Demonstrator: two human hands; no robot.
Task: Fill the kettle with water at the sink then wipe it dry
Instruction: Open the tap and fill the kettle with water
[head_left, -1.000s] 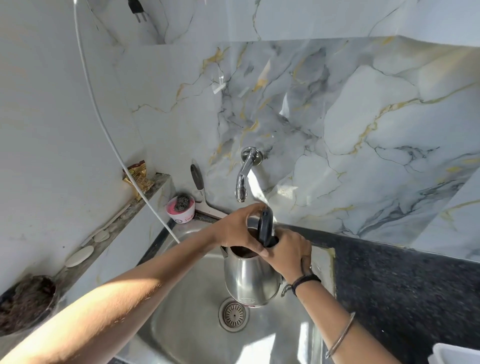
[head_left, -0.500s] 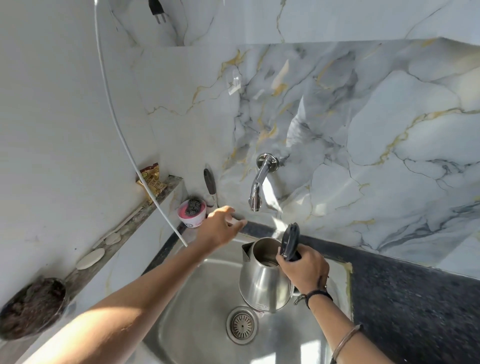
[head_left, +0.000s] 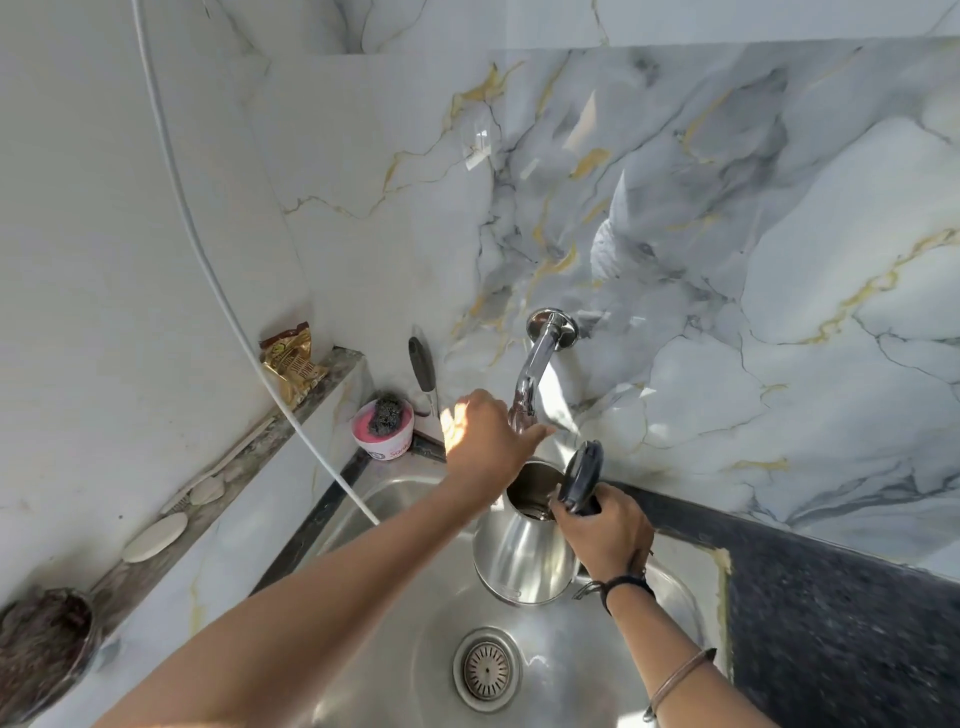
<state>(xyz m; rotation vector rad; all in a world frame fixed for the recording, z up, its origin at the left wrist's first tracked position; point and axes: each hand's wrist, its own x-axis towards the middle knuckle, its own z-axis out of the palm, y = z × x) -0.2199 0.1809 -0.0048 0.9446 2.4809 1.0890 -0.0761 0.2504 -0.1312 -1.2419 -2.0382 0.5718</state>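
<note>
Nearest the camera, the round steel drain strainer (head_left: 487, 669) lay at the bottom of the stainless steel sink (head_left: 395, 499), with no water visible running over it. Above it the right hand (head_left: 605, 530) had its grip closed round the handle of the polished steel electric kettle (head_left: 519, 558), holding the kettle over the basin with its black hinged lid (head_left: 584, 475) tipped open and its mouth facing up. To the right stretched the dark speckled counter (head_left: 841, 618). Just beyond the kettle, the left hand (head_left: 485, 441) reached to the tip of the curved chrome wall tap (head_left: 535, 374); the fingers were at the spout end, but whether the grip had closed on it could not be told. Farther left, a pink tub holding a steel scourer (head_left: 385, 427) sat in the corner by the marble-patterned wall.

The filling step appeared barely begun. The next move probably called for starting the flow and centring the open mouth under the spout.
</note>
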